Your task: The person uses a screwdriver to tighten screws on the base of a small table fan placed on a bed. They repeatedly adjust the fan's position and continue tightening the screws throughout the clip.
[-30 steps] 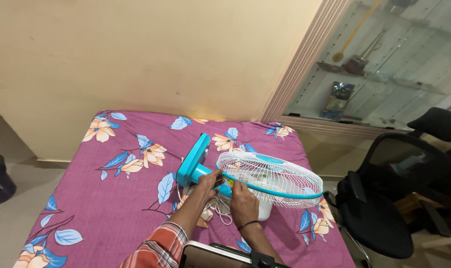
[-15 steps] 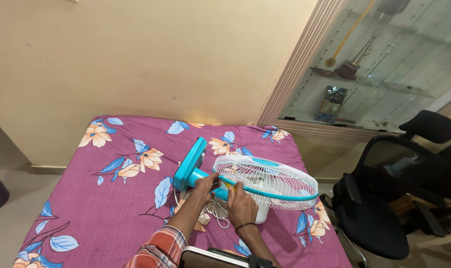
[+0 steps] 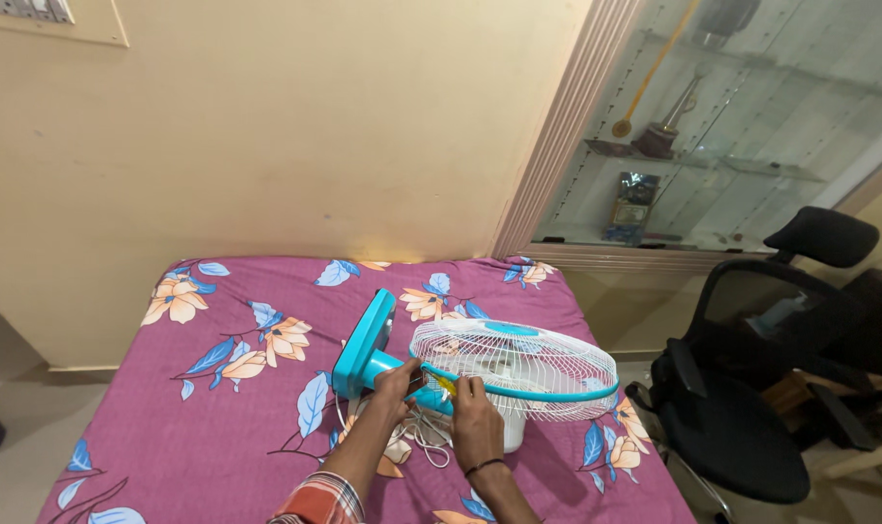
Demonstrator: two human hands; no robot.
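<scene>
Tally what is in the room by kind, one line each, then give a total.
Table fan, lying on its side: 1
Office chair, black: 1
Bed with floral purple cover: 1
Glass-fronted cabinet: 1
Hands on the fan, left hand and right hand: 2
Total: 6

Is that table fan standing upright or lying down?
Lying down: the fan rests on the bed, round base on edge, cage facing up.
</scene>
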